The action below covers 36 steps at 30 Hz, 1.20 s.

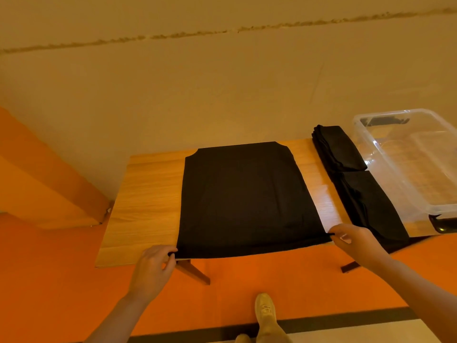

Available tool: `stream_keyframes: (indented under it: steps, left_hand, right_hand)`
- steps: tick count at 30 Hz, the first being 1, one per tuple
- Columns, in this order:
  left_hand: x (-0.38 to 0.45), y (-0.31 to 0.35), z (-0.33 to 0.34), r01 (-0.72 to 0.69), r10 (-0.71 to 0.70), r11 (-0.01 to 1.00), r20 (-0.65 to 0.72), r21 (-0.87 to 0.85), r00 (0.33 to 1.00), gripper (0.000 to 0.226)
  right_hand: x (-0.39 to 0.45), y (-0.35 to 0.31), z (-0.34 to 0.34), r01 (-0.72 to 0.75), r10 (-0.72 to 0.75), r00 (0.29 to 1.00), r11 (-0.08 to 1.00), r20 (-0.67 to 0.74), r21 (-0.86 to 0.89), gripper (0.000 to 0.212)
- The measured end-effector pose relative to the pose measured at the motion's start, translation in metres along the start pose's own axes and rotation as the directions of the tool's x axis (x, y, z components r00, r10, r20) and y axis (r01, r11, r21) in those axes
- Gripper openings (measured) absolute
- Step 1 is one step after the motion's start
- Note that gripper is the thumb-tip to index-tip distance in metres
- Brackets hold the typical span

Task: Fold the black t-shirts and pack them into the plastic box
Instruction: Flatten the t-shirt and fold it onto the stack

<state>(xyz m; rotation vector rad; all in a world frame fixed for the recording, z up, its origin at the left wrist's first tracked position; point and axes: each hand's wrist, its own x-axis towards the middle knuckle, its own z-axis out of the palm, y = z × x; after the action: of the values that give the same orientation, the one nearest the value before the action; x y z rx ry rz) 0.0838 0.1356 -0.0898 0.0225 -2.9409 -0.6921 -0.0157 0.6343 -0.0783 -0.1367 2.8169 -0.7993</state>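
A pale shoe (265, 311) stands on the orange floor (74, 280) at 6 o'clock, closest to the lens, and just beyond it the two bare forearms reach up to the near edge of the wooden table (148, 194). The left hand (154, 264), at about 7 o'clock, has its fingers curled round the near left corner of the black t-shirt (247, 199); the right hand (353, 240), at about 4 o'clock, pinches the near right corner between thumb and fingertips. Both hands are therefore clamped on the hem, one at each end of it.

The shirt lies flat with its sleeves already turned in, so it reads as a tall rectangle. Its long axis runs from the hem at 6 o'clock away to the collar end at 12 o'clock, straight out from the grip, and the hem slightly overhangs the table's near edge. Everything still to be folded lies beyond the hands, toward 12 o'clock; I judge that the coming move is to carry the hem forward along that axis and lay it on the collar end, both hands travelling evenly so the edges stay square.

At 2 to 3 o'clock, just beside the shirt, sit two stacks of folded shirts (346, 149), and touching their far side is the clear plastic box (385, 154), which looks bare of shirts. The right hand is the nearer one to the box
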Motion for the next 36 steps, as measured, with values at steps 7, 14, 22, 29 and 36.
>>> stream_keyframes:
  steps: [7,14,22,29,36]
  left_hand:
    - [0.024,0.008,0.007,0.032,-0.018,0.997,0.189,-0.074,0.982,0.02]
    - [0.084,0.039,0.03,0.066,-0.06,0.997,0.112,-0.05,0.992,0.04]
    - [0.205,0.074,0.076,0.102,-0.137,0.98,0.205,0.17,0.969,0.056]
    - [0.286,0.046,0.102,0.12,-0.198,0.942,0.231,0.314,0.952,0.064]
    - [0.283,0.02,0.105,0.058,-0.157,0.919,0.226,0.391,0.961,0.075]
  right_hand:
    - [0.029,-0.011,-0.005,-0.012,0.007,0.983,1.0,0.182,0.026,0.024]
    - [0.079,-0.034,0.001,0.078,-0.073,0.995,0.994,0.075,-0.071,0.031]
    - [0.188,-0.049,0.021,0.152,-0.156,0.987,0.982,-0.031,-0.116,0.047]
    - [0.277,-0.049,0.035,0.033,-0.028,0.999,0.961,0.02,-0.275,0.064]
    - [0.281,-0.024,0.027,0.012,-0.015,1.0,0.905,-0.003,-0.425,0.079]
